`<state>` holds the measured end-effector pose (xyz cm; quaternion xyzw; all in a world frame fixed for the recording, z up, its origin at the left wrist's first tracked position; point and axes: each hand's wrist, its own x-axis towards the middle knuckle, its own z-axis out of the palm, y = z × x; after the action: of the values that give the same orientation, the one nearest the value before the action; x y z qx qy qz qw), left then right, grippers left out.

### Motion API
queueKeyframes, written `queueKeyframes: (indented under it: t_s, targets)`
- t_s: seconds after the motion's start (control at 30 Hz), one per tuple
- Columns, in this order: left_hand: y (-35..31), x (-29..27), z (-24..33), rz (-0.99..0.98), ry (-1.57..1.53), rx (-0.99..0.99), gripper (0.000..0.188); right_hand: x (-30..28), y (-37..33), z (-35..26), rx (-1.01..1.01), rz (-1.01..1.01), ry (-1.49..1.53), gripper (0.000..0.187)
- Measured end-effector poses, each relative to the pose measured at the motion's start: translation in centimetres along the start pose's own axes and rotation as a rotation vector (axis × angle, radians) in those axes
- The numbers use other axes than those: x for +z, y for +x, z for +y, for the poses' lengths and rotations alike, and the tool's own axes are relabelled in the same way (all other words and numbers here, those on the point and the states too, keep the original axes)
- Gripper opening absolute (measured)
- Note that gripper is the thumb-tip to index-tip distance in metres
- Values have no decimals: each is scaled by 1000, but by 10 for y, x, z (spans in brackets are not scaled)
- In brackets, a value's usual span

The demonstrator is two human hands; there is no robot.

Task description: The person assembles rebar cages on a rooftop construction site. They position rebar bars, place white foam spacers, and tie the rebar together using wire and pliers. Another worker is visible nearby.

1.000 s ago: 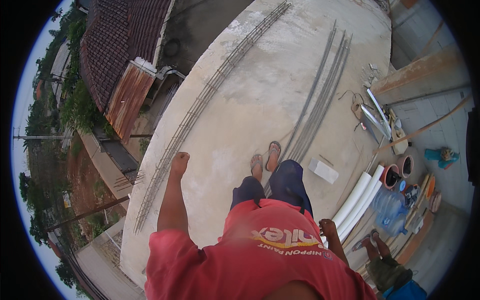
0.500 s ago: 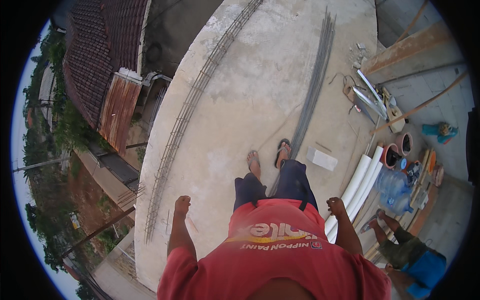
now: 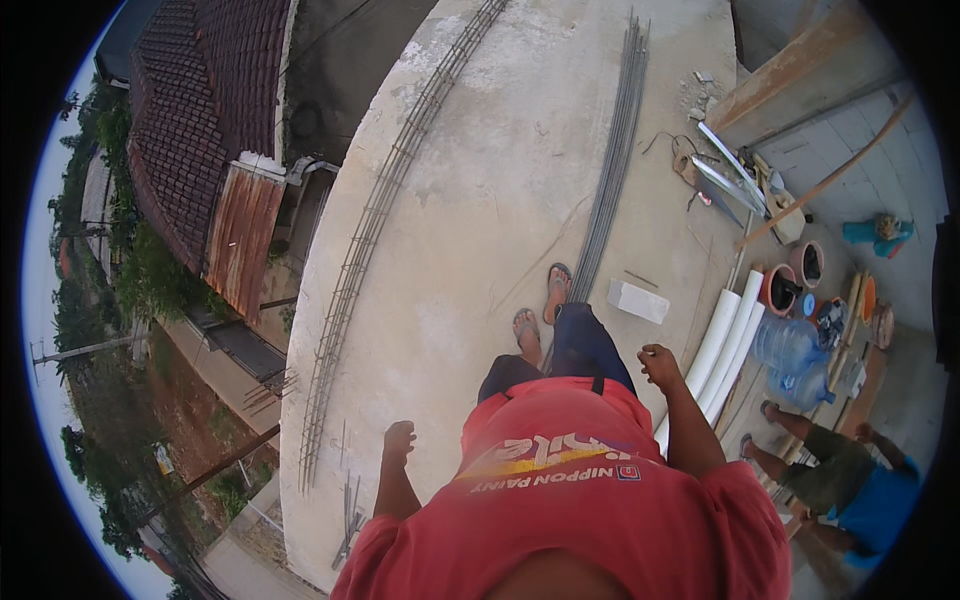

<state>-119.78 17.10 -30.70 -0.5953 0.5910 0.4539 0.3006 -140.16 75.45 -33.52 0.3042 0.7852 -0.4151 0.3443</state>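
Note:
Both of my hands hang in the air beside my red shirt, above the concrete slab (image 3: 480, 230). My left hand (image 3: 399, 438) is loosely closed, its fingers curled, with nothing visible in it. My right hand (image 3: 658, 366) also has curled fingers, and nothing shows in it. It is nearest to the white pipes (image 3: 722, 350), apart from them in height. Past my sandalled feet, a bundle of steel rebar (image 3: 610, 160) lies on the slab. On the left runs a long rebar cage (image 3: 372, 212) of tied bars.
The slab's curved edge drops off on the left, toward a tiled roof (image 3: 185, 110). A white block (image 3: 638, 301) lies right of my feet. Further right are buckets (image 3: 780, 288), blue water bottles (image 3: 785, 345) and a slanting wooden pole (image 3: 830, 175). A co-worker (image 3: 850, 480) stands at lower right.
My feet have shifted, with the right foot now ahead. My left hand moved right and lower in view; my right hand rose. Short bars came into view at lower left. The co-worker's posture changed.

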Motion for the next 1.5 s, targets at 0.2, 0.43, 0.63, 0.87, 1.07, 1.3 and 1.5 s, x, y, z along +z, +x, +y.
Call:
queueKeyframes:
  t_s: [0.2,0.43,0.63,0.87,1.07,1.3,1.5]
  targets:
    - [8,66,55,-113,2,252,40,-44,-64,109,311,-58,-104,48]
    - [-33,161,-31,-25,148,481,32,-98,-26,120,293,-123,-141,55]
    - [-99,270,-145,-25,536,425,37,-135,38,75,-59,-323,-384,57]
    - [-189,387,-282,198,113,171,39,-215,67,98,-8,-319,-841,65]
    - [-164,403,-334,262,31,65,41,-234,161,179,-171,-314,-962,82]
    - [-53,392,-254,223,-212,55,40,-153,200,188,-388,-242,-1132,106]
    - [-60,496,-279,47,173,251,62,-33,293,188,-302,39,-1262,120]
